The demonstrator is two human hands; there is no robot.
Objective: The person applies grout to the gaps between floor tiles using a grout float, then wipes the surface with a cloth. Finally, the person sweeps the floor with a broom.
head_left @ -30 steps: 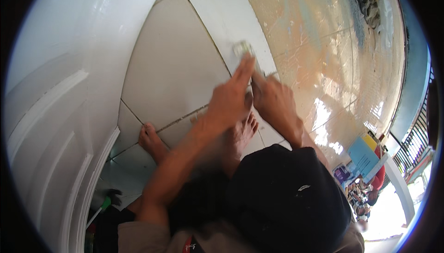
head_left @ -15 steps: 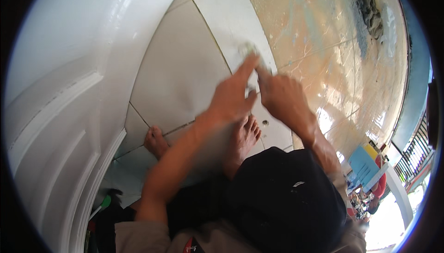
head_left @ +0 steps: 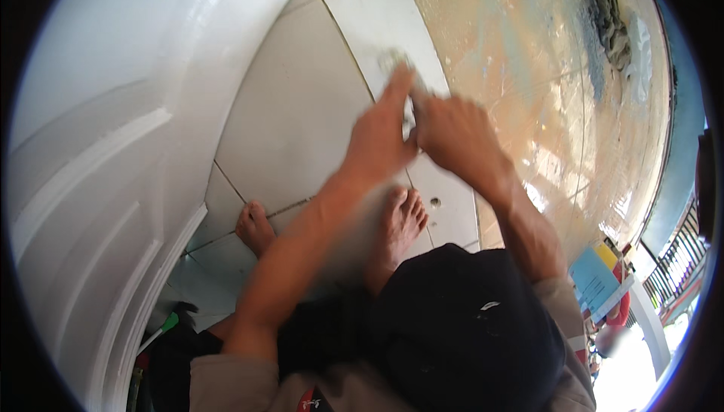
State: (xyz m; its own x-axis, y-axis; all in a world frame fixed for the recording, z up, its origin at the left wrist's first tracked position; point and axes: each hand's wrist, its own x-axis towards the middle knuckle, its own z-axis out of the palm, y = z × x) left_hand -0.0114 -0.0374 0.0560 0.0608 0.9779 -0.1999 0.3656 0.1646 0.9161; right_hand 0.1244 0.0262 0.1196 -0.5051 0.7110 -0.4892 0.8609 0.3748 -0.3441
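Observation:
Both my hands are close together, low over a pale tile strip (head_left: 373, 9). My left hand (head_left: 377, 137) stretches its index finger forward, its other fingers mostly hidden and its thumb toward the right hand. My right hand (head_left: 460, 137) is closed, knuckles up, around something narrow and greyish that is mostly hidden. A whitish bit shows in the gap between the hands. Just beyond the fingertips lies a small pale, blurred patch (head_left: 394, 58), too smeared to name. My bare feet (head_left: 400, 220) rest on the tiles behind the hands.
A white panelled door (head_left: 113, 148) stands along the left. To the right spreads a wet, stained tan floor (head_left: 498, 42) with a dark crumpled cloth (head_left: 609, 24). A small round hole (head_left: 435, 202) sits in the strip. A green-handled brush (head_left: 170, 321) lies lower left.
Both hands have moved together slightly forward and to the left along the tile strip. The left hand's index finger stays stretched and the right hand stays closed.

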